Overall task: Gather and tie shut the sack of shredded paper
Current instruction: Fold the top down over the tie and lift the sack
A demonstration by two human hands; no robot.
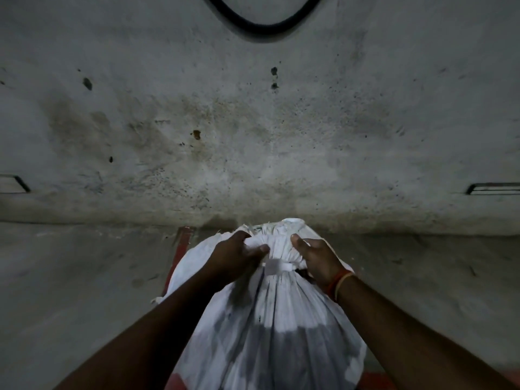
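A full white woven sack stands upright in front of me, its top bunched into a narrow neck. A white strip is wrapped once around that neck. My left hand pinches the gathered cloth just above the strip on the left. My right hand presses against the neck on the right, its fingers curled behind the strip and partly hidden. Frayed sack edges stick out above the neck. The sack's contents are hidden.
A stained concrete wall rises right behind the sack, with a black cable looping at the top. A red object shows behind the sack on the left and at the bottom right. Grey floor lies on both sides.
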